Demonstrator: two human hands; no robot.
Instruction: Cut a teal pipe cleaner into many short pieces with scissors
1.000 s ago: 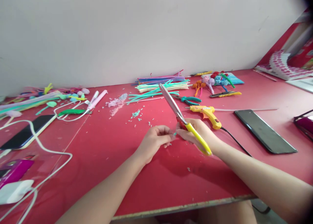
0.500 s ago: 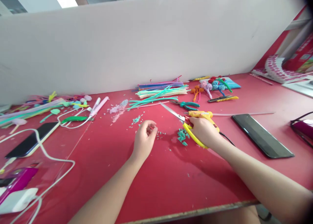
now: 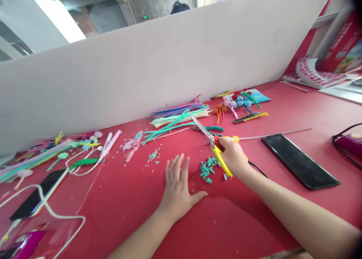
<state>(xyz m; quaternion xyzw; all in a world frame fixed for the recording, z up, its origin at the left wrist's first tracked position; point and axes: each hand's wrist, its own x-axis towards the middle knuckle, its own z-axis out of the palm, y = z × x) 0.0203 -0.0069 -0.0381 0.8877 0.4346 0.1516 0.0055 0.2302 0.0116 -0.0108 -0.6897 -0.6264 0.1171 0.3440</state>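
Note:
My right hand (image 3: 233,155) grips yellow-handled scissors (image 3: 213,145), blades pointing up-left toward a pile of coloured pipe cleaners (image 3: 178,115). A small heap of teal cut pieces (image 3: 209,169) lies on the red table (image 3: 226,221) just left of that hand. My left hand (image 3: 178,189) rests flat on the table, fingers spread, holding nothing, a little left of the teal pieces.
A yellow glue gun (image 3: 234,139) and teal pliers (image 3: 210,129) lie behind my right hand. A black phone (image 3: 299,161) lies to the right, pipe-cleaner flowers (image 3: 237,100) at the back. Left side: another phone (image 3: 36,195), white cables (image 3: 56,213), more pipe cleaners (image 3: 36,157). A white partition (image 3: 169,66) stands behind.
My left hand opened and laid flat on the table. The scissors dropped from upright to low over the table, and the teal pieces now lie in a heap. The view tilted upward.

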